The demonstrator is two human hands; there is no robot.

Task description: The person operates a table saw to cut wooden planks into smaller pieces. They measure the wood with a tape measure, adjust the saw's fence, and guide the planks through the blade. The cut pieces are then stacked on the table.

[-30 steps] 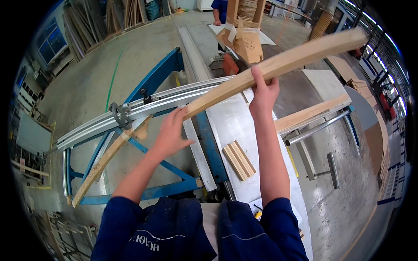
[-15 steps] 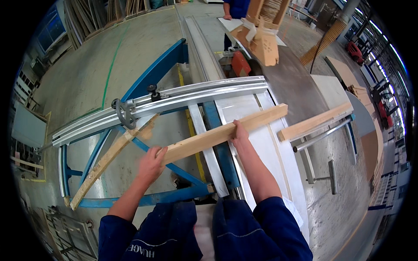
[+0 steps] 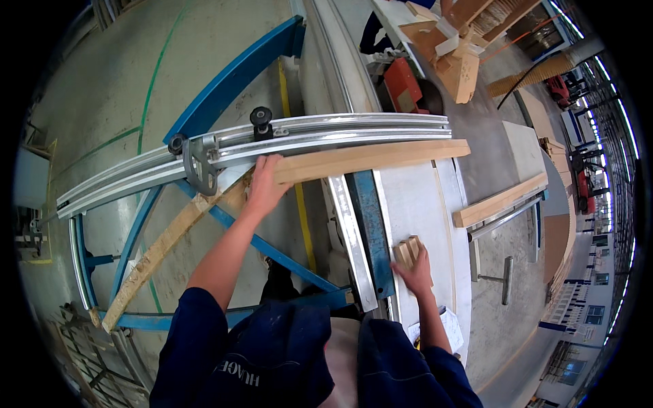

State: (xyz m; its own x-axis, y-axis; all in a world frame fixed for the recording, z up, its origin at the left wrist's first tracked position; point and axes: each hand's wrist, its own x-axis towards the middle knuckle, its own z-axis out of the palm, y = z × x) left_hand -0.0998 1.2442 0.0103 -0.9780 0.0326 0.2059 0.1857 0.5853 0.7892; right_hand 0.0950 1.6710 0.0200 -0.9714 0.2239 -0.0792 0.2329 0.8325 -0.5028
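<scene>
My left hand (image 3: 267, 185) grips the left end of a long pale wooden board (image 3: 367, 158), which lies along the aluminium fence (image 3: 401, 124) of a sliding table saw. My right hand (image 3: 416, 268) grips a small stack of wooden blocks (image 3: 409, 248) on the silver table (image 3: 425, 204), below the board. A rough, long wooden piece (image 3: 153, 262) slants across the blue frame (image 3: 231, 68) at the left, under the fence. Black clamp knobs (image 3: 261, 119) and a grey handle (image 3: 201, 168) sit on the fence. A white paper (image 3: 449, 330) lies near my right forearm.
A red saw guard (image 3: 403, 85) stands beyond the fence, with plywood offcuts (image 3: 466, 71) and another person's dark-clothed legs (image 3: 373, 30) behind. At right are a board on a side support (image 3: 500, 198), large sheets (image 3: 558, 245) and red forklifts (image 3: 585, 190). A metal rack (image 3: 75, 347) is at lower left.
The long board came down from being held aloft and moved up against the fence. My left hand moved forward with it. My right hand left the board and moved down onto the blocks.
</scene>
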